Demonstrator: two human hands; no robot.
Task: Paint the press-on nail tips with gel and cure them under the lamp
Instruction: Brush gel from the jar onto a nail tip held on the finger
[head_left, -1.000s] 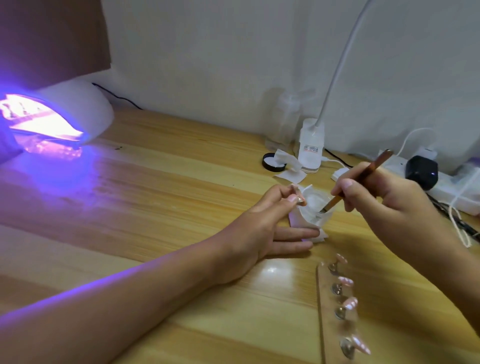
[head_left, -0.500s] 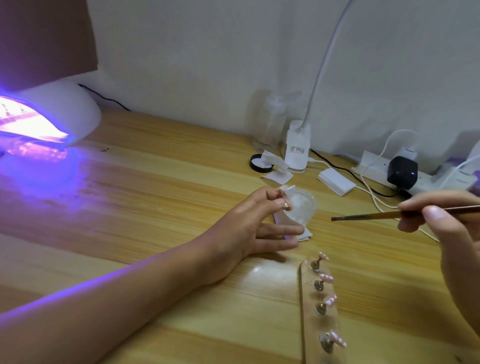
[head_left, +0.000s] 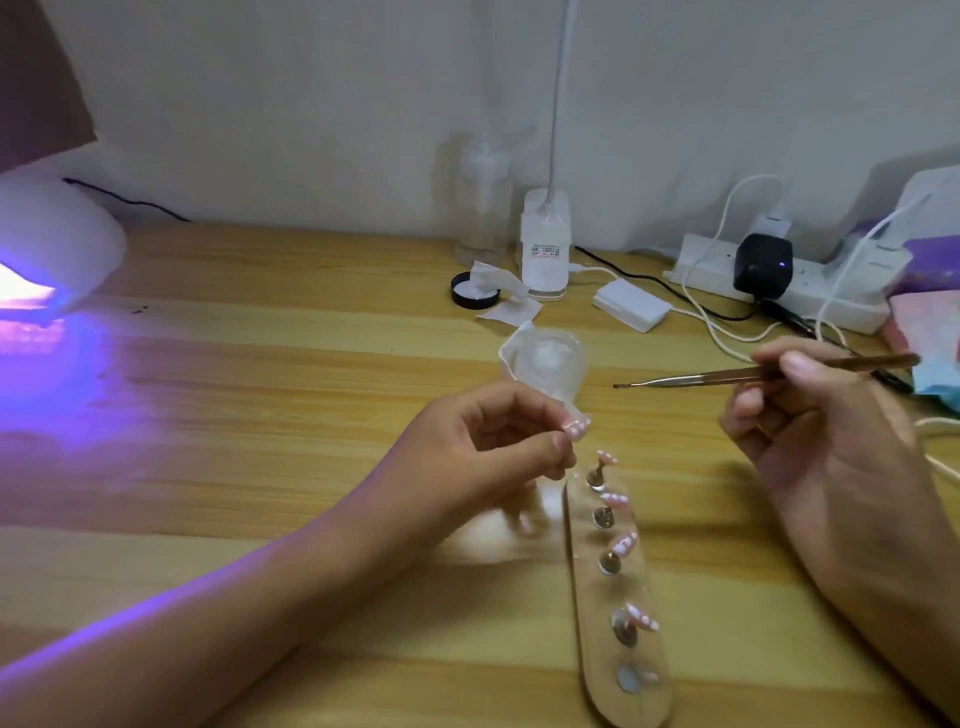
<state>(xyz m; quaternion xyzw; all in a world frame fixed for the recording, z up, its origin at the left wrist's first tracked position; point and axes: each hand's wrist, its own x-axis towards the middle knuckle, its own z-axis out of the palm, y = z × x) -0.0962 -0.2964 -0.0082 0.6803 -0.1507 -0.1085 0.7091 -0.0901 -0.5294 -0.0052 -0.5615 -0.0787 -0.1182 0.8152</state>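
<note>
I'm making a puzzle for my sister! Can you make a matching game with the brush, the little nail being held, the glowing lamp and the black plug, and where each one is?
Things:
1. brush
2. loose nail tip
3. curing lamp
4. black charger

Places:
A. sitting on the white power strip
B. pinched by the left hand
C. glowing purple at the table's left edge
D. gripped in the right hand

Pairs: 1-D, 2-B, 3-C, 4-A.

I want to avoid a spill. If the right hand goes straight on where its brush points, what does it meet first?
Probably the clear cup: the brush in the right hand points left at its wall. The nail tip pinched by the left hand lies below that line. Depth is unclear.
</note>
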